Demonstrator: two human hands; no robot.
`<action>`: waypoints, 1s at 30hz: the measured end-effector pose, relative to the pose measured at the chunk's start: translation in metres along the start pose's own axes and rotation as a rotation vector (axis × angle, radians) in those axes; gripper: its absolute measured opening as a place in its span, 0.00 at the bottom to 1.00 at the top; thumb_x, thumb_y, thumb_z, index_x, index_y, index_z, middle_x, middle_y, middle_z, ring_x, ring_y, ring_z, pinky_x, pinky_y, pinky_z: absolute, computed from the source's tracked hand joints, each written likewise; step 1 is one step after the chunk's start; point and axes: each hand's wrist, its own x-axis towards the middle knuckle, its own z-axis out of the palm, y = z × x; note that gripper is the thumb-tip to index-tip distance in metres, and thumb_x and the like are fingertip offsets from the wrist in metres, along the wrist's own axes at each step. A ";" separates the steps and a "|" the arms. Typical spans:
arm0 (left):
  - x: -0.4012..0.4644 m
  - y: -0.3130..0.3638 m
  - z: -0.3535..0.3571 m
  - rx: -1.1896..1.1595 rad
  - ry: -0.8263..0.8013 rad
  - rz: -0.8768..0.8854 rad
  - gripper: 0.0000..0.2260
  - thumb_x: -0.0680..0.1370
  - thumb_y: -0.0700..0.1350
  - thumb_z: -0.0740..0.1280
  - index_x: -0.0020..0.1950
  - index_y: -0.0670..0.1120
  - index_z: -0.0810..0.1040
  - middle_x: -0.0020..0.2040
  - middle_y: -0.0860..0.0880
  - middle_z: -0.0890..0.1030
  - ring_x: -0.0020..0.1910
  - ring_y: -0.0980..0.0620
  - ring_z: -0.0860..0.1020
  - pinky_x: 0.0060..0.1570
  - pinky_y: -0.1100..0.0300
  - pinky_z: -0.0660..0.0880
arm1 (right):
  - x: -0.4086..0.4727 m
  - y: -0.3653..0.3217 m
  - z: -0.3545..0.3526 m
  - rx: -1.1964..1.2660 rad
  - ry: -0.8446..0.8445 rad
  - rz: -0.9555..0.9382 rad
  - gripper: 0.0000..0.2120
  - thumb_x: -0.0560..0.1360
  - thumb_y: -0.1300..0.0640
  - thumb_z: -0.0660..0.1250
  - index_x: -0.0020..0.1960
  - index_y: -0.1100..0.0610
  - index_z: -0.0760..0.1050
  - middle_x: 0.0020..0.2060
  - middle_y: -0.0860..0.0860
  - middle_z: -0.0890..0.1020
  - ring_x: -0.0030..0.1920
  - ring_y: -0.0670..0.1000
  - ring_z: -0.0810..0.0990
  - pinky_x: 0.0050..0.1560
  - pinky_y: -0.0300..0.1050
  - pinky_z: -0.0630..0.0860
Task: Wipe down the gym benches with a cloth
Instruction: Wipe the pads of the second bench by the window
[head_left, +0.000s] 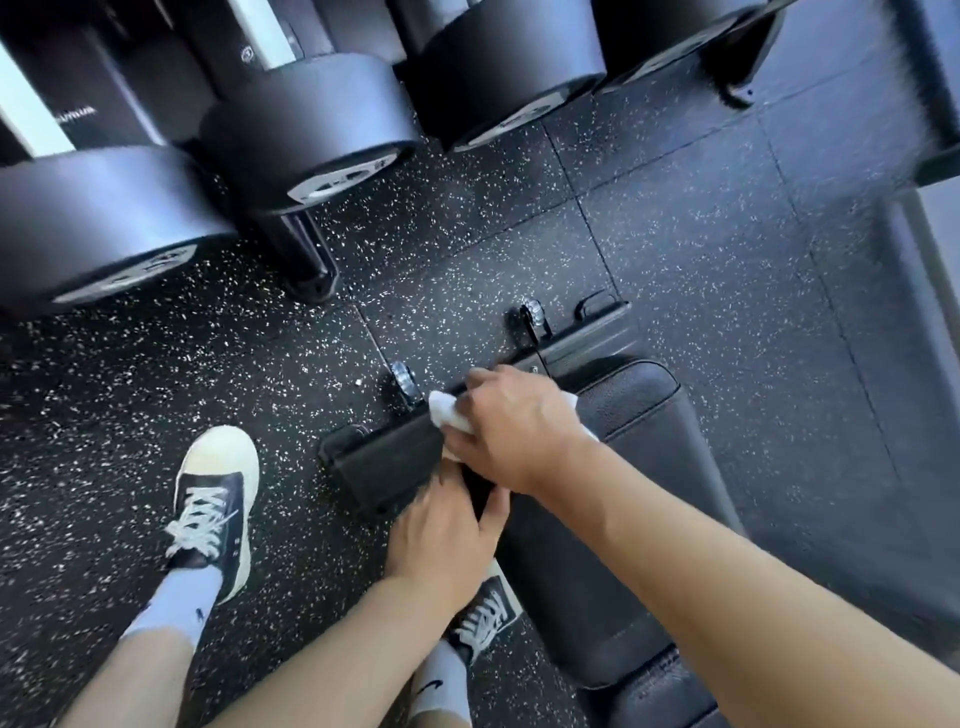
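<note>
Sneakers (215, 512), black with white laces, stand on the speckled rubber floor (701, 270) just beside the bench (618, 525), whose black padded seat runs away from the viewer. The left hand (447, 540) grips the near edge of the pad, fingers curled round it. Just past it, the right hand (511, 421) grasps a white cloth (451, 413) and presses it on the bench's metal foot bar (384, 462), by the small wheels (402, 378). Farther off, big black dumbbells (306, 135) sit on a rack.
</note>
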 end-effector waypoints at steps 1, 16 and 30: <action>0.001 0.000 -0.001 0.017 -0.016 -0.012 0.30 0.82 0.66 0.52 0.73 0.45 0.69 0.66 0.44 0.78 0.68 0.42 0.77 0.62 0.49 0.72 | -0.002 -0.010 0.004 0.010 0.008 -0.055 0.18 0.80 0.40 0.61 0.48 0.52 0.82 0.47 0.49 0.77 0.50 0.55 0.78 0.40 0.46 0.64; 0.027 0.074 0.000 0.294 0.344 0.445 0.30 0.82 0.54 0.57 0.83 0.46 0.59 0.79 0.47 0.68 0.77 0.46 0.66 0.76 0.44 0.64 | -0.089 0.116 0.049 0.528 0.803 0.717 0.18 0.81 0.41 0.64 0.41 0.54 0.73 0.44 0.50 0.72 0.40 0.54 0.74 0.41 0.50 0.70; 0.033 0.179 0.088 0.860 0.278 1.040 0.21 0.82 0.51 0.57 0.73 0.48 0.77 0.74 0.49 0.77 0.78 0.43 0.69 0.76 0.27 0.55 | -0.255 0.143 0.136 0.522 0.854 0.858 0.17 0.82 0.43 0.67 0.48 0.58 0.79 0.43 0.53 0.75 0.40 0.55 0.75 0.39 0.49 0.72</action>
